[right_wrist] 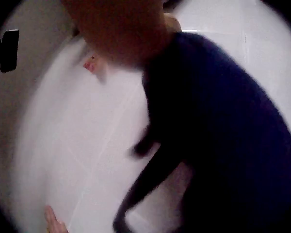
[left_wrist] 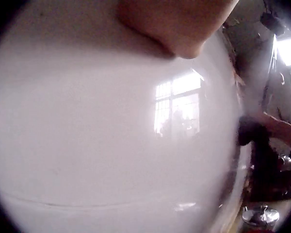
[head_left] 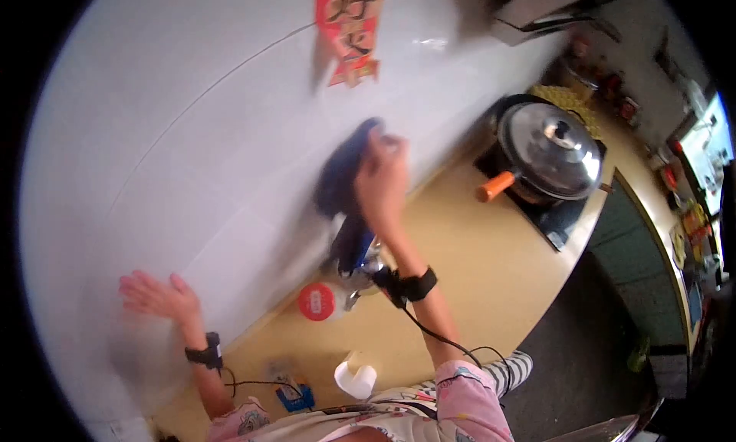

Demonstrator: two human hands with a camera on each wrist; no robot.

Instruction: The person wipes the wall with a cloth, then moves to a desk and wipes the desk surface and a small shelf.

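Observation:
My right hand grips a dark blue cloth close against the white tiled wall. In the right wrist view the cloth hangs in a wide fold from the hand, with a narrow strip dangling beside it. Over at the left, my left hand rests on the wall with its fingers extended. Only part of that hand shows in the left wrist view, against the glossy tiles. Below the cloth, a shiny metal object and a red-lidded jar stand on the counter.
On the stove to the right sits a lidded pot with an orange handle. A red paper strip is stuck on the wall above. A white curved object and a blue packet lie on the tan counter near the body.

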